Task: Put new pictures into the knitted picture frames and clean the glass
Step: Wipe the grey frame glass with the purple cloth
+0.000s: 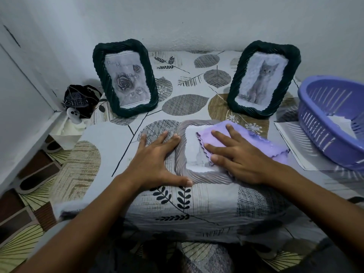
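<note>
A pale grey knitted frame lies flat on the leaf-patterned table in front of me. My left hand rests flat against its left edge, fingers straight, thumb along the bottom rim. My right hand presses a purple cloth flat onto the frame's glass with spread fingers. Two dark green knitted frames stand upright at the back: the left one holds a rose picture, the right one a kitten picture.
A purple plastic basket with white paper inside stands at the right, on a sheet of paper. A dark pouch and a small white figure sit at the back left beside the wall. Patterned floor lies left of the table.
</note>
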{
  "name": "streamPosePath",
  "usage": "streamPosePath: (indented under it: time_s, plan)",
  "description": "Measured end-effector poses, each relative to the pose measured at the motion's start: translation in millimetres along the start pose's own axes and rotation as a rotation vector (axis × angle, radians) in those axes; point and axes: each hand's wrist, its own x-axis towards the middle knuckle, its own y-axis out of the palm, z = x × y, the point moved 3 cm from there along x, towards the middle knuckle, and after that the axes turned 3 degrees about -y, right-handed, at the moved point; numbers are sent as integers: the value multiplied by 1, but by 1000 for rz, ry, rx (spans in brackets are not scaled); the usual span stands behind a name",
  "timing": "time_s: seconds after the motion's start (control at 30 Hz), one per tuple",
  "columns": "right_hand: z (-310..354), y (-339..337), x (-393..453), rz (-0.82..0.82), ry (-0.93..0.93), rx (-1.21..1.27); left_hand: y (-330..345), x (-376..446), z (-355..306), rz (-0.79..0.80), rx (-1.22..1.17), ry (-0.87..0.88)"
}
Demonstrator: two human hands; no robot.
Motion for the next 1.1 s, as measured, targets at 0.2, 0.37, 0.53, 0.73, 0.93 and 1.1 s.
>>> streamPosePath:
  time_s: [0.2, 0.37, 0.53, 0.73, 0.93, 1.1]
  plan:
    - [3, -2, -27, 0, -231, 76, -1, -1, 0, -9, -10, -9]
    - [-8, -7, -23, -65, -152, -20, 0, 0, 1, 11, 8, 0]
    - [25, 0, 2, 48, -158, -180, 0, 0, 0, -4, 12, 2]
    - [21, -8, -15, 47, -366, -120, -1, 0, 0, 0, 0, -7]
    - [2, -19, 1, -11, -228, -235, -2, -1, -1, 12, 9, -2]
    - [21, -11, 32, 27, -167, -234, -2, -1, -1, 11, -4, -8]
